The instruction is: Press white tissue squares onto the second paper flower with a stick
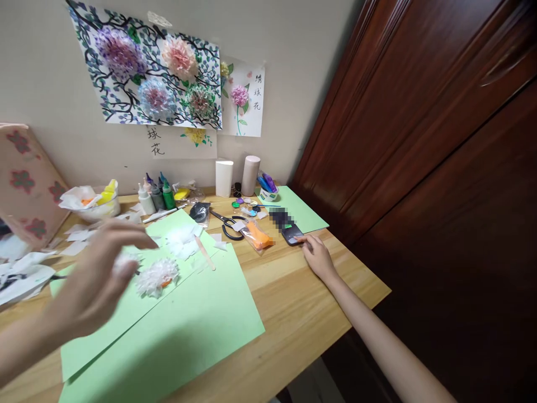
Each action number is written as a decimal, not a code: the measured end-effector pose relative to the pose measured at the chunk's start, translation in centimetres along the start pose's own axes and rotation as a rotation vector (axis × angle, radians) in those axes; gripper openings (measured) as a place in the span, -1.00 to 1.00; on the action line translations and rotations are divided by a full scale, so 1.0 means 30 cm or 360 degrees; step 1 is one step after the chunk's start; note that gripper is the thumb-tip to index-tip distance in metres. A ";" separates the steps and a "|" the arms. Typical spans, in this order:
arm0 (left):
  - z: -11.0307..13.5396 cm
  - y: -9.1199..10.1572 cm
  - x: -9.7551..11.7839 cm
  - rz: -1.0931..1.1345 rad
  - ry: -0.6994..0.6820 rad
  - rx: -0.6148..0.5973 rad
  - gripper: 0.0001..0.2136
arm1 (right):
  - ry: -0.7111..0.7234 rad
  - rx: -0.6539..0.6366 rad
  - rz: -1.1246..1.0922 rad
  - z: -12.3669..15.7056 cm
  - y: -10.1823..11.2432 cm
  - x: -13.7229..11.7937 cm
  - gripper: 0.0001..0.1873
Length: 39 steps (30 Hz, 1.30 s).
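Observation:
My left hand (98, 274) is raised over the green paper (201, 330), slightly blurred. Its fingers are curved and the thumb stands apart from them, with nothing visibly held. Beside it on the paper lies a fluffy white paper flower (157, 278) with a bit of orange. A second white tuft is partly hidden behind the thumb. Further back are a pile of white paper pieces (183, 240) and a wooden stick (205, 253). My right hand (319, 256) rests at the near end of a phone (292, 235), a fingertip touching its screen, which is partly pixelated.
Black scissors (229, 224) and a bagged orange packet (257, 235) lie mid-table. Several paint bottles (157, 196), a bowl (100, 210), a white box (224, 179) and a pink cylinder (250, 176) stand behind. A dark wooden wardrobe (440, 168) borders the right side.

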<state>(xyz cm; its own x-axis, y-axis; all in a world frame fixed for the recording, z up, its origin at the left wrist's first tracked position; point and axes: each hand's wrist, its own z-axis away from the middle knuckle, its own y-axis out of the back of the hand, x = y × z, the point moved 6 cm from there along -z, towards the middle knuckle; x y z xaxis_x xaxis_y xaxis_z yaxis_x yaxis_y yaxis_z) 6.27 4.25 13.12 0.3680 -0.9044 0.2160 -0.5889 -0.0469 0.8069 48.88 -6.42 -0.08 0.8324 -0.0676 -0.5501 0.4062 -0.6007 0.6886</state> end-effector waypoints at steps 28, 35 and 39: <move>0.037 -0.525 0.128 0.0366 -0.0314 -0.0650 -0.72 | 0.0132 0.0239 0.0299 -0.060 -0.006 -0.028 -0.77; 0.018 -0.503 0.133 0.0338 -0.0337 -0.0551 -0.73 | 0.0170 0.0219 0.0364 -0.058 -0.007 -0.040 -0.78; 0.014 -0.494 0.129 0.0369 -0.0300 -0.0500 -0.73 | 0.0151 0.0193 0.0437 -0.054 -0.010 -0.038 -0.78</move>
<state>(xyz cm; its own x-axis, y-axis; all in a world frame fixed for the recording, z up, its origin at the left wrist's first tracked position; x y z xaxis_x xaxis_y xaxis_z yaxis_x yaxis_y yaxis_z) 16.12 1.26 1.76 0.0968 -0.9388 0.3306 -0.3821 0.2717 0.8833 48.41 -4.88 1.11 0.9386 -0.1694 -0.3007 0.1180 -0.6613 0.7408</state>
